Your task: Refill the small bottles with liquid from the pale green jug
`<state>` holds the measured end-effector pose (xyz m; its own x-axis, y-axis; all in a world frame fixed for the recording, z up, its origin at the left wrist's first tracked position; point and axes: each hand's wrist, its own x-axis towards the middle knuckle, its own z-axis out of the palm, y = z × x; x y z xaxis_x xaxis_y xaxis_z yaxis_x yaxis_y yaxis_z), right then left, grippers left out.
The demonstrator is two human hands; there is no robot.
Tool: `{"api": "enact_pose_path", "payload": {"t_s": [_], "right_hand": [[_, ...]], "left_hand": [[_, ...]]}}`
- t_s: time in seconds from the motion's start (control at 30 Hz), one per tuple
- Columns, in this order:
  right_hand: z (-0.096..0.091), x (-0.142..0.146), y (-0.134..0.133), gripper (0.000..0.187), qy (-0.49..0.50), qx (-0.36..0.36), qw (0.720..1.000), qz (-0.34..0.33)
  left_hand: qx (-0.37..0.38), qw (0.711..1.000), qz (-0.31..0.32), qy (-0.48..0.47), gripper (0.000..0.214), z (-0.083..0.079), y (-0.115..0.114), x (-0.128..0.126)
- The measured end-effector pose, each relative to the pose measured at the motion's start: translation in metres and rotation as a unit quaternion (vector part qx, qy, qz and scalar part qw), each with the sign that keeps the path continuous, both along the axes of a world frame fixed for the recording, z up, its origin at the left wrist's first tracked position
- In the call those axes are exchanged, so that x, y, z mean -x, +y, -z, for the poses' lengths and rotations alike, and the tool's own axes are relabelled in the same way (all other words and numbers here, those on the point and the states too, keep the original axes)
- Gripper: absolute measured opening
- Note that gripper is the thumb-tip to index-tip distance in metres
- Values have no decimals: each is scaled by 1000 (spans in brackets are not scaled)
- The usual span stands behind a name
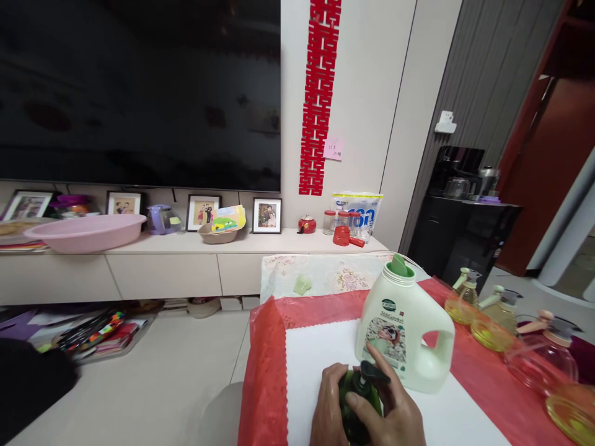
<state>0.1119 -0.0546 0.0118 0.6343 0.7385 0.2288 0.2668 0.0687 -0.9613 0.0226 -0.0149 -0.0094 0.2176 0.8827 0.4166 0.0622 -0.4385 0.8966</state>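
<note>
A dark green pump bottle (pixel 357 399) stands on the white sheet (pixel 311 359) at the table's near edge. My left hand (pixel 328 409) is wrapped around its body from the left. My right hand (pixel 395 412) is closed over it from the right, with fingers curled on the black pump head. Just behind the bottle stands a white detergent jug (pixel 404 328) with a handle and an uncovered green spout. A pale green cap (pixel 302 285) lies further back on the floral cloth.
Several clear pump bottles of yellow liquid (pixel 497 316) and pink liquid (pixel 543 359) stand along the table's right side on the red cloth (pixel 264 365). Beyond are a low cabinet (pixel 162 266) with a pink basin (pixel 86 232) and photo frames, and a black cabinet (pixel 460 235) at right.
</note>
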Motion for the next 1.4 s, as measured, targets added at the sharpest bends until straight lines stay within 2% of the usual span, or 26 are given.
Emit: {"api": "enact_pose_path", "payload": {"t_s": [0.1, 0.27, 0.4, 0.53, 0.63, 0.7, 0.8, 0.9, 1.0, 1.1, 1.23, 1.33, 1.4], "right_hand": [[8, -13, 0, 82, 19, 9, 998, -58], [11, -44, 2, 84, -2, 14, 969, -246], [6, -52, 1, 74, -4, 1, 954, -300], [10, -46, 2, 67, -26, 2, 956, -291], [17, -40, 4, 71, -82, -13, 973, -214], [21, -38, 6, 77, -83, -6, 983, -163], [24, -38, 6, 83, -52, 17, 989, -140], [23, -43, 4, 83, -50, 20, 984, -172], [15, -49, 1, 81, -42, -5, 971, -237], [7, -52, -1, 76, 7, -21, 955, -297], [5, -46, -2, 72, 25, -10, 942, -336], [11, -41, -1, 73, -51, -29, 964, -258], [16, -40, 2, 72, -100, -31, 976, -193]], "left_hand": [[10, 1000, 25, -7, 31, -1, 0, 0], [1, 999, 45, -2, 52, 0, 2, 0], [15, 999, 48, -5, 56, 0, 2, -2], [17, 999, 41, -11, 51, 1, 0, -2], [3, 999, 37, -16, 48, 4, 0, -1], [-1, 999, 31, -19, 50, 8, 1, 1], [-1, 999, 27, -21, 54, 11, 2, 1], [2, 999, 42, -21, 56, 12, 3, 1], [12, 998, 61, -15, 57, 9, 5, 0], [32, 996, 81, -21, 62, 4, 4, -2], [32, 997, 71, -24, 60, 0, 1, -4], [3, 999, 46, -20, 50, 2, -2, -4], [-7, 999, 36, -22, 53, 5, -3, -3]]}}
